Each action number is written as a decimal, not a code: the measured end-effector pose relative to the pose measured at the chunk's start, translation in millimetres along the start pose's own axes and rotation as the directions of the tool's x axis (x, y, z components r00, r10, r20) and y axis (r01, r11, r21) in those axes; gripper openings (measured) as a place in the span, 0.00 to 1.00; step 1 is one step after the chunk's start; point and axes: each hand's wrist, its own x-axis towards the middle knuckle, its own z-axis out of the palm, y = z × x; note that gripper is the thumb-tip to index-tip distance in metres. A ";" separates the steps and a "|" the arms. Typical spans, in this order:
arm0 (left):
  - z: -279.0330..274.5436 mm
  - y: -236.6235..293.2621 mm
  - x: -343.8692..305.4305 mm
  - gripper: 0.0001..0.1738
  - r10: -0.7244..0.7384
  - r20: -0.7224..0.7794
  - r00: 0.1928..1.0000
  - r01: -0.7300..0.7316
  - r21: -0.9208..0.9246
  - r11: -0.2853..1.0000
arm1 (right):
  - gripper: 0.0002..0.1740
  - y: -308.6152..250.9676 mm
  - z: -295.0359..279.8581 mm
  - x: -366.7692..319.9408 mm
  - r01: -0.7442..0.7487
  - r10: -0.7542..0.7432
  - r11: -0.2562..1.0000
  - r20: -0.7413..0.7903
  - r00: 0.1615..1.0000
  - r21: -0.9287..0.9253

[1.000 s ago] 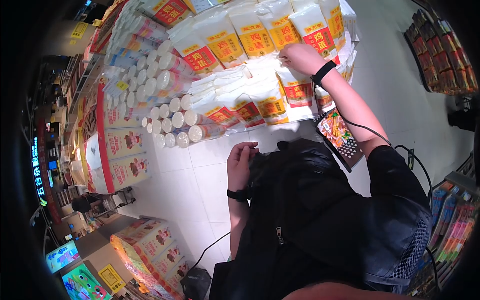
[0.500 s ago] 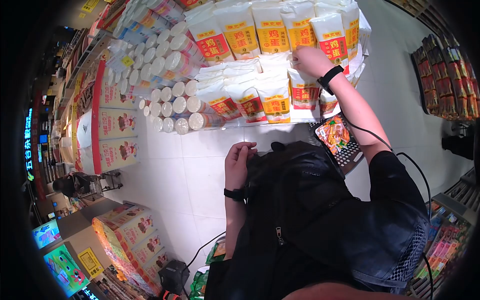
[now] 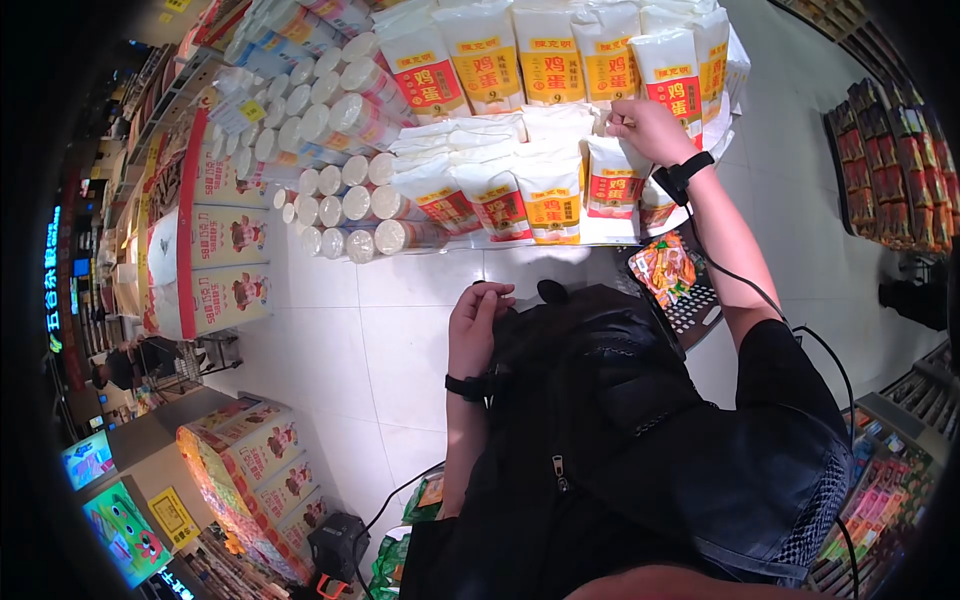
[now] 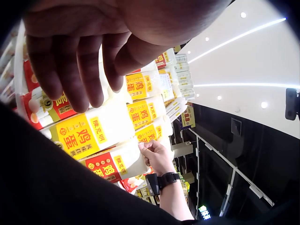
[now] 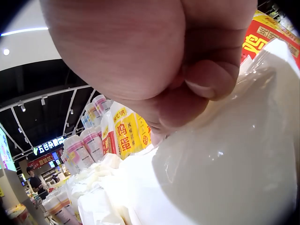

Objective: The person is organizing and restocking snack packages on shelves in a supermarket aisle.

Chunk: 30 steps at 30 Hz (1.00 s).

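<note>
My right hand point(image 3: 648, 132) is at the top of a white noodle package point(image 3: 614, 185) with a red label, in the front row of the display. In the right wrist view, the curled fingers and thumb point(image 5: 197, 93) pinch the upper edge of the white wrapping point(image 5: 225, 154). The left wrist view also shows that hand point(image 4: 157, 157) at the package's white top point(image 4: 133, 161). Low in front of the body, my left hand point(image 3: 480, 310) hangs with loosely curled fingers and nothing in it. Yellow-labelled packages point(image 3: 549, 55) stand upright behind.
Round-ended packs point(image 3: 355, 205) are stacked left of the packages. A dark perforated basket point(image 3: 693, 305) with a colourful food pack point(image 3: 664, 270) is at the right, below the display. Pink-printed boxes point(image 3: 230, 235) stand at left. A cable point(image 3: 740, 265) runs along the right arm.
The head view has shifted, so the display sits further right and the left boxes further left. My right hand has moved slightly right along the package top. The left hand stays low, its fingers loosely curled.
</note>
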 end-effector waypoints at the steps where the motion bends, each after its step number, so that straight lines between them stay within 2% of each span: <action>1: -0.3 -0.3 0.9 0.13 0.000 0.002 1.000 0.000 -0.002 1.000 | 0.12 0.3 -2.8 -0.4 -0.029 0.029 1.000 0.010 1.000 0.005; 4: 0.4 -0.4 3.5 0.13 0.001 0.009 1.000 -0.001 -0.001 1.000 | 0.10 -6.7 -10.9 -1.6 -0.099 0.099 0.995 0.003 0.995 -0.013; 10: 3.7 -0.1 8.7 0.13 0.000 0.021 1.000 0.000 0.000 1.000 | 0.08 -3.8 2.5 5.9 -0.081 0.080 0.997 -0.037 0.996 -0.005; 13: 5.1 0.3 9.8 0.13 0.013 0.031 0.999 -0.014 0.005 1.000 | 0.08 -17.8 -0.2 7.6 -0.127 0.127 0.992 -0.076 0.989 0.005; 16: 5.6 -0.4 11.0 0.13 0.027 0.030 0.999 -0.027 0.010 1.000 | 0.08 -13.2 5.6 7.5 -0.124 0.141 0.980 -0.100 0.985 0.159; 20: 7.1 -0.7 11.1 0.13 0.044 0.033 0.999 -0.044 0.013 0.999 | 0.08 -18.8 7.7 7.2 -0.098 0.120 0.981 -0.128 0.985 0.168; 25: 11.6 1.1 8.2 0.12 0.042 0.026 0.999 -0.042 -0.001 0.999 | 0.08 -10.2 20.1 8.7 -0.160 0.202 0.957 -0.159 0.966 0.240; 28: 11.6 1.3 7.2 0.12 0.041 0.019 0.999 -0.042 0.009 0.999 | 0.09 -19.8 14.3 7.9 -0.125 0.151 0.977 -0.144 0.978 0.175; 29: 12.3 1.4 6.7 0.12 0.042 0.018 0.999 -0.042 0.016 0.999 | 0.10 -20.6 10.7 11.3 -0.009 0.027 0.994 -0.170 0.985 0.107; 30: 14.5 0.1 5.5 0.12 0.038 0.023 0.999 -0.039 0.021 0.999 | 0.11 -21.7 7.9 14.1 -0.012 0.020 0.999 -0.172 0.985 0.047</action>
